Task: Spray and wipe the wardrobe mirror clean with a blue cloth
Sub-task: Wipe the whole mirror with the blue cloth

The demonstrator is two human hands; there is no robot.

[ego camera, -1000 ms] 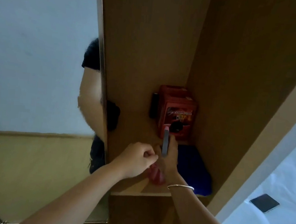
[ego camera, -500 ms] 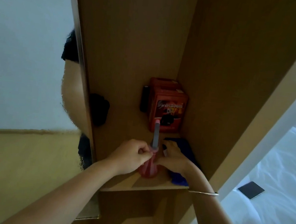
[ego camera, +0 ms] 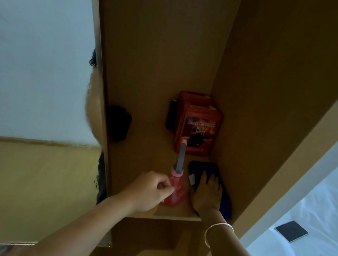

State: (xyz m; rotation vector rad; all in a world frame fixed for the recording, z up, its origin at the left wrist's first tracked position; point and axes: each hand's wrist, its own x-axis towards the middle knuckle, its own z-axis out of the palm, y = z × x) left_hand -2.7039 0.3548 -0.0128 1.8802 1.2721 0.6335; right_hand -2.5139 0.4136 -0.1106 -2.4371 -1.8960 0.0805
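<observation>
A thin metal bangle [ego camera: 216, 231] circles the right wrist at the front edge of the wooden shelf [ego camera: 151, 153]. The right hand [ego camera: 207, 194] lies flat, fingers straight, pressing on the blue cloth [ego camera: 207, 169], a soft dark fold of fabric with a small white tag, lying by the shelf's right wall. Just left of it stands the spray bottle [ego camera: 174, 193], translucent pink plastic with a long grey nozzle; the left hand [ego camera: 149, 190] curls its fingers around the bottle's body. Toward the back right corner sits a red printed carton [ego camera: 197, 124]; its small writing is unreadable. A black cylinder [ego camera: 171, 115] stands touching the carton's left. The wardrobe mirror [ego camera: 34, 72], smooth and metal-edged, runs along the left.
</observation>
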